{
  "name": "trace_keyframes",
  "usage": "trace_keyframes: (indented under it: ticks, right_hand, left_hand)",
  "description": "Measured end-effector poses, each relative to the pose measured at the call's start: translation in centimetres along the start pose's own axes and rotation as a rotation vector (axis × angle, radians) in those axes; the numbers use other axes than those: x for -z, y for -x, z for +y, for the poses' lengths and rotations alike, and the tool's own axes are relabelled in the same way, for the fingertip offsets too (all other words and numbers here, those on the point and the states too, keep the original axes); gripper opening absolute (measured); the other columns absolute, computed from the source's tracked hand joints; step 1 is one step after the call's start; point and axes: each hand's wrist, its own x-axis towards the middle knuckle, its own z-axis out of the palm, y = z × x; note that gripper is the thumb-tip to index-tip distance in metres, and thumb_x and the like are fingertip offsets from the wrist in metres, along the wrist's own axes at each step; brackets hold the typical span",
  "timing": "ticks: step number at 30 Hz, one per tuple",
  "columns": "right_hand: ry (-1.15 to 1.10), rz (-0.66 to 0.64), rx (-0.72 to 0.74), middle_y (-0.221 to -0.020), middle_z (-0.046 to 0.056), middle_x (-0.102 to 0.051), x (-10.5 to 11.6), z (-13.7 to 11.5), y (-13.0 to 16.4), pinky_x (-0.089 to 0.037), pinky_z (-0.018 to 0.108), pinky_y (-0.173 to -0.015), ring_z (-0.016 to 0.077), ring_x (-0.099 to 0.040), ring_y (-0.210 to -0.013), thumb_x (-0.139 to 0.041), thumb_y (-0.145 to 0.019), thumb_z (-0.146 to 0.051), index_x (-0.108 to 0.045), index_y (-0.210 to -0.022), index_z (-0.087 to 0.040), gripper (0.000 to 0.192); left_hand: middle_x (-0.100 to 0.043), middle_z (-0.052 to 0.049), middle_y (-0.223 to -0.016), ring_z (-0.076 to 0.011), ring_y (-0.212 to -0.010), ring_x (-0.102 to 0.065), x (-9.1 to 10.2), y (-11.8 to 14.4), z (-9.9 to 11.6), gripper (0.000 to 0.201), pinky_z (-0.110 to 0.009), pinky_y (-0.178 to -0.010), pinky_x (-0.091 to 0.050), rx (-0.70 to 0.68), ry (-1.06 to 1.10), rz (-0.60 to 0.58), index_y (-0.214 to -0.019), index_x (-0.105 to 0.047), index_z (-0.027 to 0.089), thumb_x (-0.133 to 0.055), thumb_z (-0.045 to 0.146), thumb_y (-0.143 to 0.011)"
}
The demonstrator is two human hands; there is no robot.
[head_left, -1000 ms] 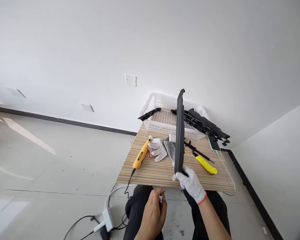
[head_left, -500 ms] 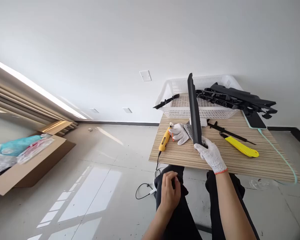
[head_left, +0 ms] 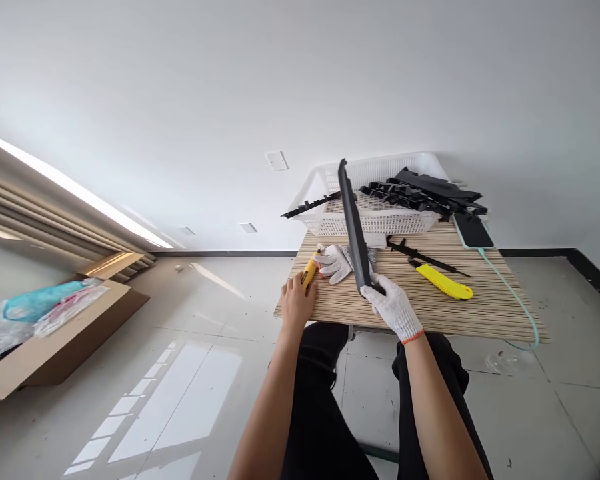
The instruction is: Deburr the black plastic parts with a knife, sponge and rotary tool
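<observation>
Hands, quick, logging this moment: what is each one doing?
Left hand: bare, closing on the yellow tool; grip unclear.
Right hand: gloved, shut on the long black panel.

Readable text: none anywhere in view.
Yellow tool: dark marking on its body, too small to read.

Hidden under the bare left hand: near end of the yellow plastic hand tool. Covered behind the long black plastic trim strip: part of the grey glove. Too small to read: tool label.
</observation>
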Motion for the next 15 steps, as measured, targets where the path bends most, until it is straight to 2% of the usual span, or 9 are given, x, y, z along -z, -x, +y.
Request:
trace_keyframes:
  ticks: [4,7,11,15]
  right_hand:
    - [-0.104,-0.052,-0.043,-0.069,-0.004,-0.059,2.1,0.3,1.3,-0.036,0.024,-0.048,0.0081,-0.039,-0.051,-0.068,-0.083,-0.043,-0.070,-0.117,-0.020,0.041]
    - [-0.169,-0.065,-0.054,-0.063,-0.006,-0.052,3.5,0.7,1.9,-0.031,0.023,-0.045,0.0070,-0.035,-0.049,-0.068,-0.083,-0.042,-0.069,-0.113,-0.018,0.038]
    - [-0.215,0.000,-0.039,-0.062,-0.006,-0.049,4.7,1.4,2.0,-0.030,0.023,-0.043,0.0070,-0.036,-0.047,-0.069,-0.082,-0.045,-0.070,-0.112,-0.018,0.040]
    - [-0.250,0.110,0.010,-0.070,-0.004,-0.055,5.3,1.7,2.1,-0.035,0.024,-0.045,0.0075,-0.040,-0.050,-0.070,-0.081,-0.046,-0.070,-0.118,-0.019,0.046]
  left_hand:
    - [-0.062,-0.020,-0.134,-0.0372,-0.130,-0.055,-0.4,1.1,0.2,0.050,-0.053,-0.108,-0.045,0.034,0.053,0.027,-0.142,-0.050,0.014,-0.041,0.039,-0.100]
    - [-0.062,-0.020,-0.136,-0.0374,-0.130,-0.056,-0.2,1.2,0.4,0.049,-0.053,-0.107,-0.046,0.085,0.116,0.016,-0.141,-0.052,0.016,-0.046,0.038,-0.098]
    - [-0.066,-0.015,-0.133,-0.0345,-0.124,-0.062,0.7,1.2,1.1,0.047,-0.050,-0.100,-0.052,0.156,0.294,0.049,-0.137,-0.055,0.023,-0.057,0.040,-0.093]
    - [-0.066,-0.011,-0.131,-0.0269,-0.109,-0.069,2.2,0.8,3.7,0.051,-0.039,-0.085,-0.060,0.100,0.501,0.063,-0.136,-0.055,0.027,-0.065,0.043,-0.089]
